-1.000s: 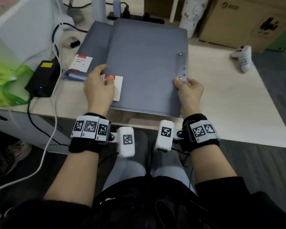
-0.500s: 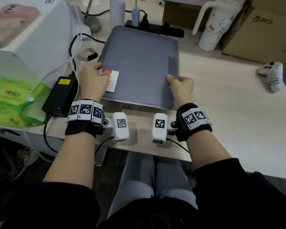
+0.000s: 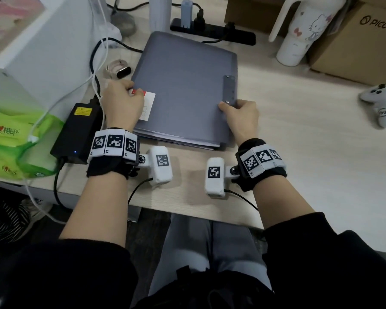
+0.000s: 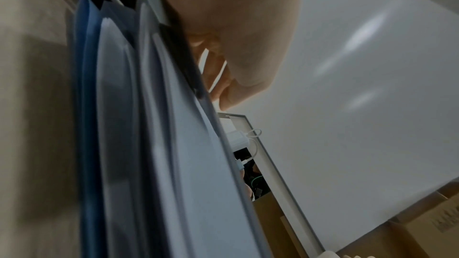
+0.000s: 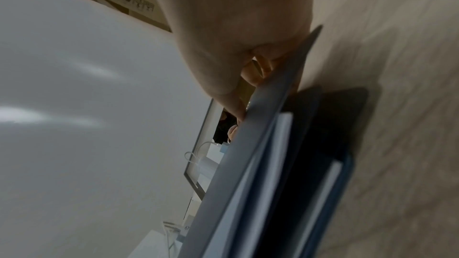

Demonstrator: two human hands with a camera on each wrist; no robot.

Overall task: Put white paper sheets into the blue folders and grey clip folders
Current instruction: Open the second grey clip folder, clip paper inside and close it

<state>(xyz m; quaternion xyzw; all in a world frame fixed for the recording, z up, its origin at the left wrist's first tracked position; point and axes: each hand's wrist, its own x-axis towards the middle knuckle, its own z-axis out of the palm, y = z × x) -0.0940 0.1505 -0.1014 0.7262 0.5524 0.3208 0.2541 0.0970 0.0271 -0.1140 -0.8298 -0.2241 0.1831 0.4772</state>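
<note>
A stack of folders lies on the desk with a grey clip folder [image 3: 183, 85] on top, a white and red label [image 3: 148, 103] at its left edge and a metal clip strip [image 3: 228, 90] at its right edge. My left hand [image 3: 123, 103] grips the stack's left edge over the label. My right hand [image 3: 241, 117] grips the right edge just below the clip strip. In the wrist views blue folders [image 4: 87, 125] [image 5: 342, 193] lie under the grey ones, with white sheets [image 5: 280, 154] showing between the covers.
A black power adapter [image 3: 76, 132] with cables and a green bag [image 3: 13, 141] sit left of the stack. Behind it are a power strip [image 3: 212, 32], a white cup [image 3: 299, 39] and cardboard boxes [image 3: 361, 41]. A white controller [image 3: 381, 105] lies at the right.
Both hands have pushed the folder stack away from the desk's front edge, so that the folders sit squared on top of one another. Both grips are unchanged.
</note>
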